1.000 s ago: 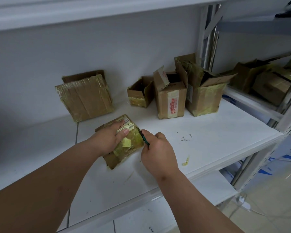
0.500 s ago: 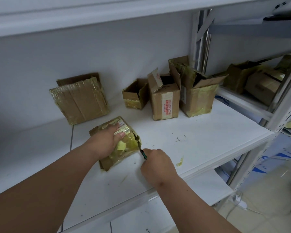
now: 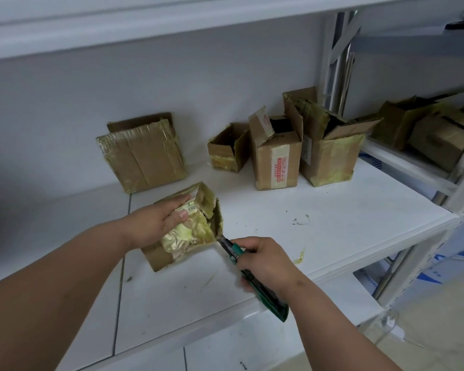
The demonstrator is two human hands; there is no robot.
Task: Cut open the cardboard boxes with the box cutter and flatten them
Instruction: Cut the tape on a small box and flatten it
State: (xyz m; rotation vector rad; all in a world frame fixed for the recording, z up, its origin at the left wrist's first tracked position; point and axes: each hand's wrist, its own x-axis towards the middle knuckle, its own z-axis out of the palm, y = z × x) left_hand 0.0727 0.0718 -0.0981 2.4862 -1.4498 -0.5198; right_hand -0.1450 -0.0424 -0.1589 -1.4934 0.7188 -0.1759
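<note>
Moved: right hand (image 3: 265, 263) has drawn back, more of the green box cutter (image 3: 252, 277) showing. Fingers wrap its handle; blade tip meets the taped box (image 3: 188, 226) at its near-right corner. Left hand (image 3: 156, 223) presses flat on top, on the shelf (image 3: 332, 210).

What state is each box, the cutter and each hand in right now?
Small tape-wrapped cardboard box: lying down, right end cut open.
Green box cutter: blade tip at that box's corner.
Left hand: flat, pressing the box.
Right hand: gripping the cutter.
Flattened taped cardboard: leaning on the wall.
Three brown boxes: upright, tops open.
</note>
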